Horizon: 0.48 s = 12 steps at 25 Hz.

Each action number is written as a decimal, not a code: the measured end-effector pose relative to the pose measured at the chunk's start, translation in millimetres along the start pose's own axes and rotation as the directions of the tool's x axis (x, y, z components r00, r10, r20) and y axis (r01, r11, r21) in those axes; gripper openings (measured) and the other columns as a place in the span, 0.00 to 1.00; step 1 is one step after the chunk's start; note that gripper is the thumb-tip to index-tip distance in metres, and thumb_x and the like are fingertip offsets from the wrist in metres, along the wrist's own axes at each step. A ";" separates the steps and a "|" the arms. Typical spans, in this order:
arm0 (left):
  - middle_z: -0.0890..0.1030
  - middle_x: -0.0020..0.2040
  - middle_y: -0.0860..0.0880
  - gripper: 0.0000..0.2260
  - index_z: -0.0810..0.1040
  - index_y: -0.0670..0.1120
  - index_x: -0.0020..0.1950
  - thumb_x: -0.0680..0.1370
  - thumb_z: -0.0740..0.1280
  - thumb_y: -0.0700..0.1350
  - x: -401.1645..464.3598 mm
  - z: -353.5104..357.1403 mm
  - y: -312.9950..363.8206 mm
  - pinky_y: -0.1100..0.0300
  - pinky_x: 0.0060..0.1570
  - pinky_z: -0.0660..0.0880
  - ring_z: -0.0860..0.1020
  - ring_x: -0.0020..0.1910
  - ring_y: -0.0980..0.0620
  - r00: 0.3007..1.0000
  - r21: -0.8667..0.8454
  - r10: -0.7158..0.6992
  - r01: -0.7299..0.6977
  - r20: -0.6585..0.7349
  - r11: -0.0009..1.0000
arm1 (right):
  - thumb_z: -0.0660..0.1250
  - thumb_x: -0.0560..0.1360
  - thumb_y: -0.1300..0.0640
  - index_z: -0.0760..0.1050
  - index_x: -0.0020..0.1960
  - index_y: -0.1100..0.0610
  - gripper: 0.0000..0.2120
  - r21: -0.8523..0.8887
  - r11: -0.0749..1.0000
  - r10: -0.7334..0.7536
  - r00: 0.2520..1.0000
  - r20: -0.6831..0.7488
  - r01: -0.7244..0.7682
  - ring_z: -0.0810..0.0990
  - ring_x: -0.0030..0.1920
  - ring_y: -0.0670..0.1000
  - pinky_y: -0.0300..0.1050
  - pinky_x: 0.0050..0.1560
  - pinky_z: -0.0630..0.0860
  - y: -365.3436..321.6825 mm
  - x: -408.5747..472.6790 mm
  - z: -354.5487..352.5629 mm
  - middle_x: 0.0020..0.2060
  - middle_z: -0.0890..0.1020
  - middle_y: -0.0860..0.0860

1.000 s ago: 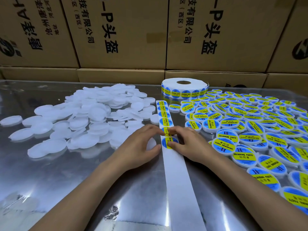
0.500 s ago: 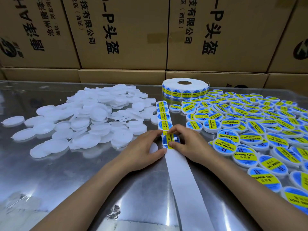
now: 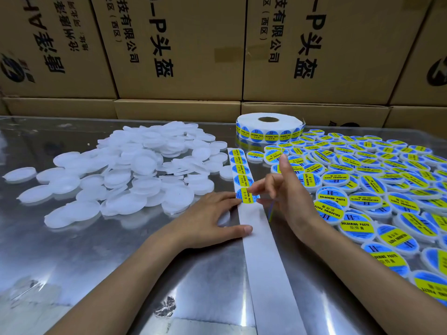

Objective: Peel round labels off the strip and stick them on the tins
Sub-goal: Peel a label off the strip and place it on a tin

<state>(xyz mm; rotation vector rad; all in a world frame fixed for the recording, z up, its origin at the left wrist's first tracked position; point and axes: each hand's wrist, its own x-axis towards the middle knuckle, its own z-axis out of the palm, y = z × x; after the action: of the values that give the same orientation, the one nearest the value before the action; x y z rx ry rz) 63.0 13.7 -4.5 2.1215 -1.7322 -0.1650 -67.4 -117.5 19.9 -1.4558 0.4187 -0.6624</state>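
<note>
The strip [image 3: 260, 238] lies flat on the metal table [image 3: 96, 274], running from the near edge away toward the label roll [image 3: 269, 128]. Its near length is bare white backing; five round labels sit on its far end. The nearest label [image 3: 246, 196] is the one being worked.

Left of the strip, bare tabletop lies on the near side of the loose heap of plain white tins [image 3: 135, 170]. Right of the strip, labelled tins [image 3: 362, 189] crowd the surface out to the frame edge, leaving only a narrow bare band just beside the strip.

The left hand [image 3: 210, 221] lies flat on the table, palm down, fingers straight; its fingertips touch the strip's left edge beside the nearest label, and the thumb rests on the backing nearer the person. The right hand [image 3: 287, 197] stands on edge over the strip's right side, thumb and a finger pinching the label's right rim, one finger pointing up.

Labels are blue with a yellow band reading "SOLDERING PASTE". Cardboard boxes [image 3: 193, 56] beyond the roll carry black Chinese print and "-P".
</note>
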 end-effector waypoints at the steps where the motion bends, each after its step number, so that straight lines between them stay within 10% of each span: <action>1: 0.61 0.73 0.61 0.30 0.64 0.58 0.72 0.73 0.63 0.66 -0.4 -0.3 -0.3 0.69 0.63 0.54 0.58 0.69 0.61 1.000 0.011 -0.002 0.002 -0.005 1.000 | 0.52 0.66 0.31 0.66 0.22 0.54 0.29 0.071 0.995 0.063 0.997 0.047 -0.066 0.81 0.40 0.46 0.46 0.46 0.74 -1.8 -1.1 0.4 0.38 0.85 0.53; 12: 0.67 0.55 0.56 0.24 0.72 0.55 0.53 0.66 0.67 0.69 -13.0 -26.2 -18.9 0.60 0.55 0.63 0.63 0.58 0.54 0.966 0.176 -0.233 0.250 -0.115 0.952 | 0.62 0.66 0.35 0.74 0.31 0.52 0.21 0.113 0.959 0.247 0.962 0.114 -0.259 0.81 0.48 0.49 0.52 0.55 0.75 -4.0 -2.3 -1.5 0.48 0.85 0.51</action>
<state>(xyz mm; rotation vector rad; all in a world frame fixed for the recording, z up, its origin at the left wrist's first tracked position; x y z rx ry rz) 86.1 35.0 10.4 2.4355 -1.4826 0.0334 -70.8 -117.2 23.4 -1.2815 0.4683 -0.4019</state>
